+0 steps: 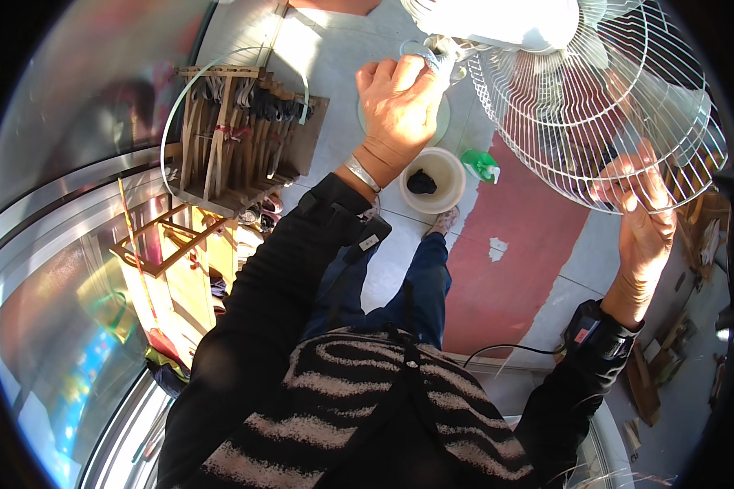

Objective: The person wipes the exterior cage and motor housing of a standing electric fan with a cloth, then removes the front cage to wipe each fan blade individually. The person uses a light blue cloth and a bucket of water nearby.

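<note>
A white pedestal fan point(501, 24) fills the top right, with its wire grille point(544, 116) facing partly toward the right. My left hand point(400, 101), with a silver bracelet at the wrist, is closed on what looks like a pale blue cloth point(431, 58) against the fan's stand, just under the housing. The fingers hide part of the cloth. My right hand point(639, 183) grips the lower right rim of the grille, fingertips at the wires. A pale round fan base point(442, 119) shows on the floor behind my left hand.
By my feet stands a whitish bucket point(455, 192) with a dark wet-looking cloth point(421, 182) inside. A green pump bottle point(480, 165) is beside it. Folded wooden stools point(226, 134) are stacked at left, near a yellow cabinet point(186, 293). A red painted strip point(514, 244) crosses the floor.
</note>
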The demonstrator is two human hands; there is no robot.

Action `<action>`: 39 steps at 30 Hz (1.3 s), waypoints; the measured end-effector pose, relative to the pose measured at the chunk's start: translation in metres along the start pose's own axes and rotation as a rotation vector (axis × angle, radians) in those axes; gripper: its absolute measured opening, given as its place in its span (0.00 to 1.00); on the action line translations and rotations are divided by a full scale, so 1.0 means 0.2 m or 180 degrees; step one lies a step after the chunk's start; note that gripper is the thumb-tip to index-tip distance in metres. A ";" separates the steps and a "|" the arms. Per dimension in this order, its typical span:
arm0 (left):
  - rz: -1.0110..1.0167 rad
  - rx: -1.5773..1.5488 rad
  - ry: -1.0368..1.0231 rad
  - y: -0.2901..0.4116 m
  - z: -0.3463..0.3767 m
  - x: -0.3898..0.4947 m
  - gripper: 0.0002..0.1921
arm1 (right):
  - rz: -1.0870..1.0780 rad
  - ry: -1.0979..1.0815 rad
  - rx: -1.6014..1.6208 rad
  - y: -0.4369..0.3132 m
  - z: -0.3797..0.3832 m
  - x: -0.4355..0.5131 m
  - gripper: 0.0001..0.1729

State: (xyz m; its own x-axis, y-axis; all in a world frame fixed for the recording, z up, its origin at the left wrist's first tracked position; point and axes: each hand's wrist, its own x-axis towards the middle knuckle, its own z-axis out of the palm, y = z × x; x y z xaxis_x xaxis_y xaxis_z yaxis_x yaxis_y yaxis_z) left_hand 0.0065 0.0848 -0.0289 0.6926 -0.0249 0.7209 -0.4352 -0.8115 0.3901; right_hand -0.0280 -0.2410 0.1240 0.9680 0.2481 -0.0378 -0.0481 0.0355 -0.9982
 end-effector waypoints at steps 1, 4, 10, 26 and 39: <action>0.0151 0.0063 0.0130 -0.01 0.00 0.00 0.10 | 0.0002 0.0018 -0.0089 0.00 0.00 0.00 0.31; 0.0120 0.0149 -0.0065 -0.01 0.01 0.00 0.09 | -0.0028 0.0042 -0.0057 0.00 0.00 0.00 0.31; -0.0160 -0.0206 -0.0387 -0.01 0.03 -0.01 0.10 | -0.0091 0.0088 -0.0217 0.00 -0.02 0.00 0.30; -0.1177 -0.0999 0.0252 0.01 0.15 -0.01 0.08 | 0.0178 0.0229 -0.0394 -0.04 -0.12 -0.05 0.33; -0.2290 -0.1926 0.0463 -0.10 0.23 -0.12 0.06 | 0.0289 -0.0009 -0.0357 -0.11 -0.07 -0.02 0.31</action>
State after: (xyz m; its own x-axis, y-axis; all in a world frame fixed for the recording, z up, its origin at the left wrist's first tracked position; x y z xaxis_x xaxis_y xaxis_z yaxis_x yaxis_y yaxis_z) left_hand 0.0249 0.0751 -0.0801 0.8498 0.4691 0.2405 -0.1844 -0.1629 0.9693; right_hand -0.0270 -0.2554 0.1445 0.9602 0.2480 -0.1283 -0.1075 -0.0957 -0.9896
